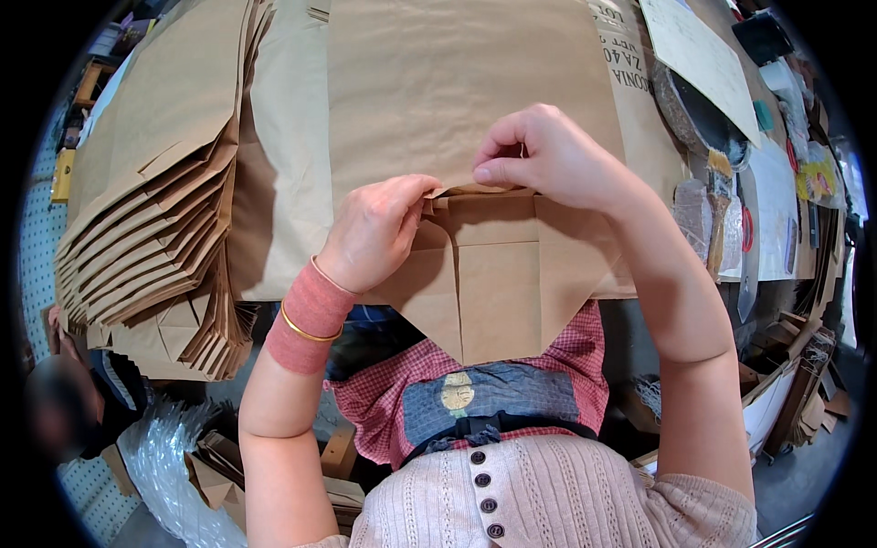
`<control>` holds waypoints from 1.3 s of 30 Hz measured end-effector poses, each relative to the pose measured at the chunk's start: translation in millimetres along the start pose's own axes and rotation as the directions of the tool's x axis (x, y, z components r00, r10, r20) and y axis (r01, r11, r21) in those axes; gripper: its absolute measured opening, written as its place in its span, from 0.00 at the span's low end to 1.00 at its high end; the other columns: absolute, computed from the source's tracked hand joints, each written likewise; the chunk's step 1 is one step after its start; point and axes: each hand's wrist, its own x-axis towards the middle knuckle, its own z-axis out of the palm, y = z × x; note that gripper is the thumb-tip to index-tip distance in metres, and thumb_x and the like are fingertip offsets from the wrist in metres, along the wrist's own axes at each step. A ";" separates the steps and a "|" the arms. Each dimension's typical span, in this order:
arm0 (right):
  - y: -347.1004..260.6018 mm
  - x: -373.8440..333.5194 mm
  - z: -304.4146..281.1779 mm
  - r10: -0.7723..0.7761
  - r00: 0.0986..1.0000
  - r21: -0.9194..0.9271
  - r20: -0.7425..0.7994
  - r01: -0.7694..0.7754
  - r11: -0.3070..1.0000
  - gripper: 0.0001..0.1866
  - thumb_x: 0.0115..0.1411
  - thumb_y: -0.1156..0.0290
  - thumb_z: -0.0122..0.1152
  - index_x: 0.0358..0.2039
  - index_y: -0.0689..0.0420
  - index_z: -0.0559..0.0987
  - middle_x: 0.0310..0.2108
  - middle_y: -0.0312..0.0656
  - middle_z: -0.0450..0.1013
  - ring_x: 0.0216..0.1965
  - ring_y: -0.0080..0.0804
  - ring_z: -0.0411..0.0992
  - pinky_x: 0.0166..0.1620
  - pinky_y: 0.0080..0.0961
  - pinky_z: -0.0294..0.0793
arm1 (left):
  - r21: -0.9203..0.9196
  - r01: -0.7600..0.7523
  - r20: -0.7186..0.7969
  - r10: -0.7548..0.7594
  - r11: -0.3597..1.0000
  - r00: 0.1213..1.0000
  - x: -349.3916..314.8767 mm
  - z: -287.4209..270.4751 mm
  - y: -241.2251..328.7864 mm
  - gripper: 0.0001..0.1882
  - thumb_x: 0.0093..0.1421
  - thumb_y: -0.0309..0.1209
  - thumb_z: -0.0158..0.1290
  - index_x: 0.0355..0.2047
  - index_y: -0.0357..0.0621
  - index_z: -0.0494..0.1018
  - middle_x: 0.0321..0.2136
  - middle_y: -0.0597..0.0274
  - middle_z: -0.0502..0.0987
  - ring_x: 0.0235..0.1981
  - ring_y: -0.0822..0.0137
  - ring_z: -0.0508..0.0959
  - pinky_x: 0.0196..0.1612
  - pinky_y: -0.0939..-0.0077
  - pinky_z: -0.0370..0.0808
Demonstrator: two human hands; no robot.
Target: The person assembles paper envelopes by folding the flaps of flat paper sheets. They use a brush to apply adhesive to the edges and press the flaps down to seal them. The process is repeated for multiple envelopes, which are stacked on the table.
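Note:
A large brown paper bag (475,100) lies flat before me, its folded end (499,292) hanging over the table's near edge toward my lap. With closed fingers, my left hand (379,224) pinches the paper at the left of the bag's fold. My right hand (544,160) is at the right part of the same fold, thumb and forefinger brought together on or just above the paper edge. Whether paper lies between those fingertips is too small to tell. Small creased flaps show between the two hands.
Left of the bag lies a thick fanned stack of brown paper bags (155,228). A brush (719,205), a dark basin (690,110) and scissors with a red handle (747,228) are at the right. Cardboard pieces (804,393) stand lower right; crumpled clear plastic (174,466) lies lower left, near another person.

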 end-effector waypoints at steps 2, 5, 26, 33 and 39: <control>-1.0 -2.7 1.1 -0.186 0.982 -0.208 -0.021 0.177 0.962 0.09 0.53 0.74 0.65 0.35 0.61 0.82 0.25 0.42 0.78 0.28 0.31 0.76 0.34 0.24 0.74 | -0.003 0.013 -0.004 -0.013 1.000 1.000 0.7 -1.4 1.9 0.12 0.58 0.14 0.48 0.42 0.34 0.74 0.32 0.47 0.78 0.32 0.52 0.80 0.36 0.67 0.76; -0.3 -6.0 3.0 -0.309 0.950 -0.410 0.036 0.296 0.863 0.10 0.52 0.74 0.63 0.36 0.60 0.82 0.28 0.46 0.78 0.29 0.41 0.76 0.36 0.30 0.76 | -0.020 -0.023 -0.037 0.022 1.000 0.999 1.8 -0.5 2.6 0.10 0.58 0.15 0.50 0.40 0.34 0.74 0.30 0.48 0.78 0.32 0.52 0.80 0.35 0.67 0.76; -12.0 -18.9 83.6 -0.455 0.744 -0.601 -0.489 0.090 0.794 0.05 0.50 0.73 0.63 0.21 0.55 0.75 0.21 0.37 0.74 0.29 0.36 0.74 0.41 0.34 0.68 | 0.016 -0.098 -0.041 0.098 0.995 0.994 7.9 -6.1 -6.3 0.10 0.52 0.17 0.52 0.35 0.40 0.76 0.28 0.56 0.79 0.29 0.55 0.80 0.31 0.68 0.77; 0.3 -9.7 96.9 -0.519 0.635 -0.580 -0.572 0.134 0.803 0.05 0.49 0.74 0.61 0.21 0.54 0.74 0.21 0.35 0.72 0.29 0.35 0.72 0.41 0.33 0.67 | 0.159 -0.184 -0.041 0.192 0.970 0.980 4.6 -7.2 -11.4 0.11 0.49 0.17 0.53 0.34 0.41 0.75 0.27 0.58 0.78 0.28 0.58 0.80 0.30 0.70 0.77; 8.8 -5.2 100.1 -0.578 0.543 -0.573 -0.609 0.202 0.794 0.02 0.49 0.75 0.61 0.25 0.54 0.76 0.22 0.34 0.71 0.29 0.33 0.71 0.41 0.33 0.66 | 0.148 -0.245 0.011 0.246 0.958 0.969 9.6 -13.7 -7.8 0.07 0.56 0.15 0.53 0.36 0.35 0.74 0.30 0.53 0.78 0.29 0.57 0.80 0.33 0.73 0.76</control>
